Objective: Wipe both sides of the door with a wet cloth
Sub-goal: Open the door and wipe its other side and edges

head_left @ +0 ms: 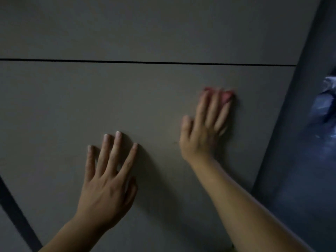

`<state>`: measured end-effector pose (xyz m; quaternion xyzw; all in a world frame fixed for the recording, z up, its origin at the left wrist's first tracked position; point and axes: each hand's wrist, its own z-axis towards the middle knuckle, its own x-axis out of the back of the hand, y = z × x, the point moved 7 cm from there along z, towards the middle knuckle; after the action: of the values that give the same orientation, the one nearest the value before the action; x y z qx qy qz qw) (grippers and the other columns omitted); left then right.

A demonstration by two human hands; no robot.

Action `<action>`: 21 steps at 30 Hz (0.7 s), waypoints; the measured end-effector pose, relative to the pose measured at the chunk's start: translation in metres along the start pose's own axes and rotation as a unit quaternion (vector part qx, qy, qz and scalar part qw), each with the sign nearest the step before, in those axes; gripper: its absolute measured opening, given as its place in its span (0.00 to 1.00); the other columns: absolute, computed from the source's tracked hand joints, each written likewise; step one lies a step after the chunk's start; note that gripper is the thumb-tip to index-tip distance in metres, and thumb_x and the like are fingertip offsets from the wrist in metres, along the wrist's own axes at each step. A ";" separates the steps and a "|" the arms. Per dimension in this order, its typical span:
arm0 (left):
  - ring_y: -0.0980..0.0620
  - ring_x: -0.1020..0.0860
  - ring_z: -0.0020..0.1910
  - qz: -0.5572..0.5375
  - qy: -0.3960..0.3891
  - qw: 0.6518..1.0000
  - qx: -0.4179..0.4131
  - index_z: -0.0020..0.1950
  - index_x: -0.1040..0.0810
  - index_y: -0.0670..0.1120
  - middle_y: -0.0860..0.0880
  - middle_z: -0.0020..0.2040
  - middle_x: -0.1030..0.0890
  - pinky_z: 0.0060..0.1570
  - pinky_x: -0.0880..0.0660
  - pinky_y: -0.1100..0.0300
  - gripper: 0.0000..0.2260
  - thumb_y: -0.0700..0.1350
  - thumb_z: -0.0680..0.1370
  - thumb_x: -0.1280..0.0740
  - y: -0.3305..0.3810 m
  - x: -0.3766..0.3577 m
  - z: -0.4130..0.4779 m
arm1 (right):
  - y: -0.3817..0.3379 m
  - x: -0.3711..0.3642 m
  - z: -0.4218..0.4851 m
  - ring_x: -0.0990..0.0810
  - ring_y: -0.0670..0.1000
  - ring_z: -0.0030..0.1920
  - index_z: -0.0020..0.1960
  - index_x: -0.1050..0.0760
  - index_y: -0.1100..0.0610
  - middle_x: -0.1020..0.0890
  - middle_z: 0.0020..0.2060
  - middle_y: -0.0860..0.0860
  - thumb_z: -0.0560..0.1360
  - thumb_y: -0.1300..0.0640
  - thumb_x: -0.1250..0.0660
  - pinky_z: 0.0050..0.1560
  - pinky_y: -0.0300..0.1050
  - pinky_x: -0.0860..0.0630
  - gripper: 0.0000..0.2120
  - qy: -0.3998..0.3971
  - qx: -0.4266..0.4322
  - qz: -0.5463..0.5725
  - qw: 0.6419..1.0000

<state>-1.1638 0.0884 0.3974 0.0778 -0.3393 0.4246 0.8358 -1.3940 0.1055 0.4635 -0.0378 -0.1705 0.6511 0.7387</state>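
Door (145, 106): left hand (107, 193) splayed flat, grip wide; right hand (201, 135) flat, grip wide, pressing cloth (227, 96) near right edge.

along the right side runs a dark blue-grey flat surface (307, 142), tall and slanted in the view, dim and plain. at its far right edge sits a blurred pale blue-white patch (330, 88), too smeared to identify. at lower left a dark diagonal band (16, 211) crosses the corner.
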 end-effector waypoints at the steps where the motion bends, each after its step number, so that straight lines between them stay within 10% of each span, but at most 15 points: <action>1: 0.35 0.51 0.82 0.005 -0.002 1.000 -0.006 0.81 0.37 0.45 0.38 0.83 0.48 0.76 0.49 0.30 0.32 0.54 0.77 0.41 0.005 -0.001 0.003 | -0.015 -0.005 -0.012 0.46 0.67 0.80 0.82 0.44 0.54 0.42 0.81 0.57 0.83 0.40 0.52 0.78 0.63 0.52 0.31 -0.026 0.063 0.001 0.998; 5: 0.35 0.51 0.82 0.018 -0.010 1.000 -0.018 0.81 0.37 0.44 0.37 0.83 0.48 0.78 0.51 0.33 0.33 0.54 0.77 0.42 0.023 -0.003 0.015 | -0.015 -0.009 -0.034 0.51 0.63 0.81 0.81 0.44 0.50 0.44 0.81 0.52 0.81 0.44 0.45 0.80 0.64 0.57 0.30 -0.090 0.247 0.016 0.965; 12: 0.36 0.50 0.82 0.025 -0.015 0.998 -0.054 0.80 0.36 0.43 0.38 0.83 0.47 0.77 0.47 0.32 0.33 0.53 0.76 0.41 0.060 -0.009 0.039 | 0.083 0.008 0.018 0.45 0.65 0.80 0.82 0.45 0.56 0.40 0.81 0.58 0.85 0.41 0.57 0.78 0.63 0.44 0.31 0.032 -0.098 -0.005 0.995; 18: 0.36 0.49 0.82 0.040 -0.009 0.996 -0.077 0.79 0.34 0.43 0.39 0.83 0.47 0.78 0.51 0.34 0.34 0.53 0.74 0.40 0.084 -0.011 0.062 | 0.049 -0.009 -0.052 0.56 0.60 0.83 0.83 0.48 0.48 0.47 0.82 0.50 0.84 0.42 0.51 0.81 0.62 0.57 0.29 -0.109 0.197 0.006 0.974; 21: 0.36 0.50 0.82 0.034 -0.006 0.996 -0.077 0.80 0.35 0.44 0.39 0.83 0.47 0.78 0.52 0.33 0.34 0.53 0.74 0.40 0.101 -0.010 0.076 | 0.093 0.000 -0.010 0.48 0.62 0.81 0.82 0.49 0.48 0.43 0.81 0.51 0.84 0.41 0.55 0.79 0.61 0.52 0.28 -0.062 0.125 -0.011 0.990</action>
<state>-1.2829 0.1135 0.4325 0.0039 -0.3787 0.4245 0.8225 -1.4798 0.1209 0.4284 0.0971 -0.1341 0.6598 0.7329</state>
